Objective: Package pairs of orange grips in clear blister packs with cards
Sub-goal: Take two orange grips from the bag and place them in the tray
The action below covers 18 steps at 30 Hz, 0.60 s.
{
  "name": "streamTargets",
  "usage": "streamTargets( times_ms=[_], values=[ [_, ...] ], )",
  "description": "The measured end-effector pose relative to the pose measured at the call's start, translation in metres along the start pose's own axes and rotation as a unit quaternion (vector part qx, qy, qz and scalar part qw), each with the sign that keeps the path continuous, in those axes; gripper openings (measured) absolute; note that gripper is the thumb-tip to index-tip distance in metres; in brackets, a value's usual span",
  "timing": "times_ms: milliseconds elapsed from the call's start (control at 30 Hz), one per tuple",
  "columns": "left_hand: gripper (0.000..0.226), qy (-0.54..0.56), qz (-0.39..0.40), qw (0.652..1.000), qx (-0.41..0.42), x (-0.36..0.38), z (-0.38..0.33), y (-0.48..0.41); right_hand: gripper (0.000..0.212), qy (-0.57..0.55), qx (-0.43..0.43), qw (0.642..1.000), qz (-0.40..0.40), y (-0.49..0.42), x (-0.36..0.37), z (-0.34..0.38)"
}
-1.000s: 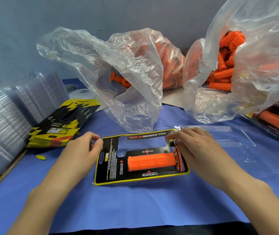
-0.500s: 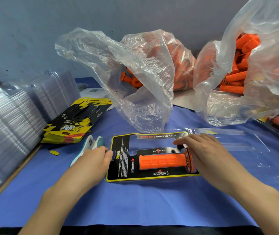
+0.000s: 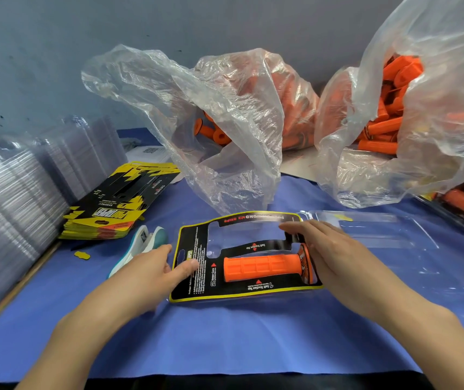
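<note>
**One grip seated, the second window bare**

I place everything from the printed card [image 3: 193, 235], which lies flat in the tray half of the clear blister pack [image 3: 380, 232] on the blue-covered desk [image 3: 225, 333]. One orange grip [image 3: 261, 267] lies lengthwise in the card's lower window. The window above it shows only clear plastic, so I judge the pair half done. The pack's lid half lies open, just right of the card.

The left hand [image 3: 143, 280] sits at the card's left edge with its thumb pressing down on the card, the fingers loose and holding nothing. The right hand [image 3: 329, 254] lies over the card's upper right corner, fingers straight and flat, pressing rather than gripping.

I expect the grip to be light, soft ribbed rubber that is not slippery, so I would take it round the middle of the barrel. The card looks thin and bendy. The blister looks slick, springy and easily creased (its flat rim is the place to hold).

Behind the card stand two plastic bags [image 3: 225, 136] of loose grips. Left of the card are a stack of cards [image 3: 112, 209] and nested empty blisters [image 3: 8, 198]. A teal-and-white tool [image 3: 143, 243], perhaps a stapler, lies just left of the card.
</note>
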<state>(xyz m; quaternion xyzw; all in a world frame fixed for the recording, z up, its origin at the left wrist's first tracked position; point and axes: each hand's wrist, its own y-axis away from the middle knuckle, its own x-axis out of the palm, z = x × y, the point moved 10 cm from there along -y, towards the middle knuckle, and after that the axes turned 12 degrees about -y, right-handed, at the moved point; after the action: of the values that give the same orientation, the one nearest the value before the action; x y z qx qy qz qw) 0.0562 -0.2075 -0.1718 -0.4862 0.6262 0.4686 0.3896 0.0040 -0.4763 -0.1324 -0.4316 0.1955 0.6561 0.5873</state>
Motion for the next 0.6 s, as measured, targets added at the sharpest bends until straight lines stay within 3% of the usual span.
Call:
streamTargets(
  times_ms=[167, 367, 467, 600],
  values=[
    [0.045, 0.042, -0.004, 0.999, 0.002, 0.000, 0.002, -0.002, 0.047, -0.077, -0.003, 0.996, -0.037, 0.005, -0.015, 0.002],
    [0.060, 0.048, -0.013, 0.999, -0.007, 0.000, 0.005, -0.004, 0.062, -0.041, 0.014, 0.996, -0.077, 0.007, -0.032, -0.012],
    [0.042, 0.025, -0.050, 0.998, -0.003, -0.011, 0.005, -0.004, 0.057, -0.027, 0.010, 0.995, -0.093, 0.006, -0.037, -0.014],
    [0.043, -0.032, -0.138, 0.990, -0.003, -0.033, 0.004, -0.006, 0.054, -0.018, 0.001, 0.995, -0.096, 0.002, -0.038, -0.013]
  ],
)
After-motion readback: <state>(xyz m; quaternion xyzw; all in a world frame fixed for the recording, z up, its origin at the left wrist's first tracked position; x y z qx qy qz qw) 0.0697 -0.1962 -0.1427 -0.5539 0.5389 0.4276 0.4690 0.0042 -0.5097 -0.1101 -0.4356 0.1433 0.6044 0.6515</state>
